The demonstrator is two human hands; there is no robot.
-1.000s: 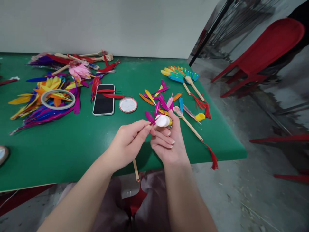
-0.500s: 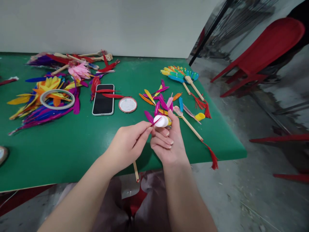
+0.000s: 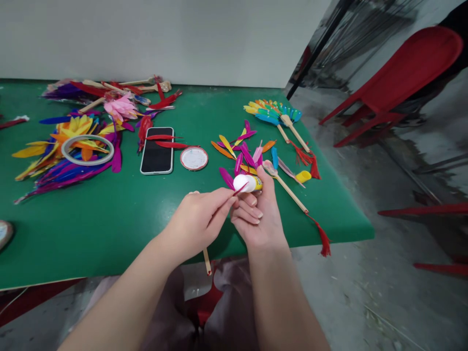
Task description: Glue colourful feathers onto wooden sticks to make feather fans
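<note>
My left hand pinches the thin quill of a small red feather, whose tip touches the white end of a glue stick. That yellow-labelled glue stick sits in my right hand, fingers curled round it. Both hands hover over the front edge of the green table. A wooden stick pokes down below my left hand. Loose magenta, yellow, orange and blue feathers lie just beyond my hands.
A phone lies face up beside a round white lid. A tape ring rests on a feather pile at left. Finished feather fans with red tassels, a yellow cap and a tasselled stick lie right. Red chair stands beyond.
My left hand has slid slightly right and down, bringing the red feather's quill against the glue stick's white end. The right hand has barely moved.
</note>
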